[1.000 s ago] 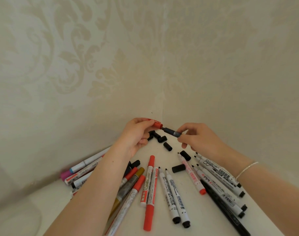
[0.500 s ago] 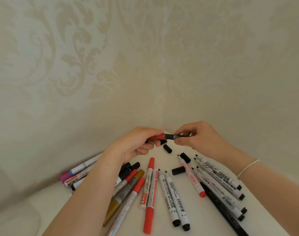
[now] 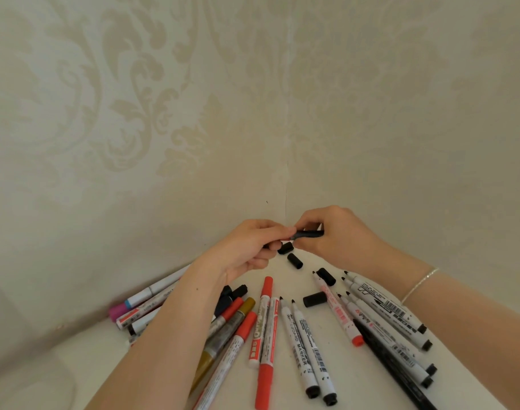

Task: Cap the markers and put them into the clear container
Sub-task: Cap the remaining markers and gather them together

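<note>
Near the wall corner (image 3: 286, 199), both hands pinch one marker (image 3: 307, 234), left hand (image 3: 247, 247) and right hand (image 3: 338, 238) together. Below it, uncapped markers (image 3: 300, 347) and loose caps (image 3: 314, 299) remain; container unseen.

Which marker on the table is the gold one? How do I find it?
Start at the left forearm crossing the white table. Just right of it lies a fan of markers; the gold marker sits between two red-capped ones. It alone has a shiny gold cap and gold end.
</note>
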{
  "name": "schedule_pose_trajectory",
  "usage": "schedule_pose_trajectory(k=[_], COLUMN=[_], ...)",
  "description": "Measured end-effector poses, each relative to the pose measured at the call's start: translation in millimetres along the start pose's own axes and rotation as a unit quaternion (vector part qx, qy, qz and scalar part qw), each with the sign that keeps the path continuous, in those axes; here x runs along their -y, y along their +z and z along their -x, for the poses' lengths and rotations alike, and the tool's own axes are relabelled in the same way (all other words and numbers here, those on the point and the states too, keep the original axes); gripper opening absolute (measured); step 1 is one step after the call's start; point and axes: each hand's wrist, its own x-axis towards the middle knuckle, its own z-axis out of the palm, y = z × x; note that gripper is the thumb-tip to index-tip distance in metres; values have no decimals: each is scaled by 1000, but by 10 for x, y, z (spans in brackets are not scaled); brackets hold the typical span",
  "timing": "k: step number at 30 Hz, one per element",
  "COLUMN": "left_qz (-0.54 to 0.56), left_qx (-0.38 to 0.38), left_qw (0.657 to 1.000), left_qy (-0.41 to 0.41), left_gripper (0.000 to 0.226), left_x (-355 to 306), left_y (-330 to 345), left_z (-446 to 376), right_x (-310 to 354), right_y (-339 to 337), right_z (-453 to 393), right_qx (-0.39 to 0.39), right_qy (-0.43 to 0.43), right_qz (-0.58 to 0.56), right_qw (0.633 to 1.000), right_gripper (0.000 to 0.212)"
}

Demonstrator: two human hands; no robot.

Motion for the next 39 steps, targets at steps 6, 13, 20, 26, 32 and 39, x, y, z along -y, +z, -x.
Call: schedule_pose_trajectory(k=[6,13,20,26,32,39], left_qz=[110,-265,-471,-557,-570,-532], left_qx=[-115,-255,-222,-207,-205,-112], left_qw=[987,928,853,802,793,839], left_qy=[4,67,-21,-58,-60,-25], left_gripper=[23,21,28,29,29,21], left_x=[40,80,272,361,298,83], left_y=[-64,-202,-153,-61,-12,222], left_z=[-42,-88,-125,-129,-103,-2], right_x=[1,-216,-440,-429,-376,-175], right_y=[208,-21,-49,14,-35,-277], right_z=[-11,-37,34,90,157,426], right_qx=[36,95,124,133,143,355], right_qy=[55,122,204,194,189,239], right_qz=[-143,-71,-18,-7,36,216], right_qw=[988,985,971,972,971,878], right_gripper=[30,28,20,17,12,26])
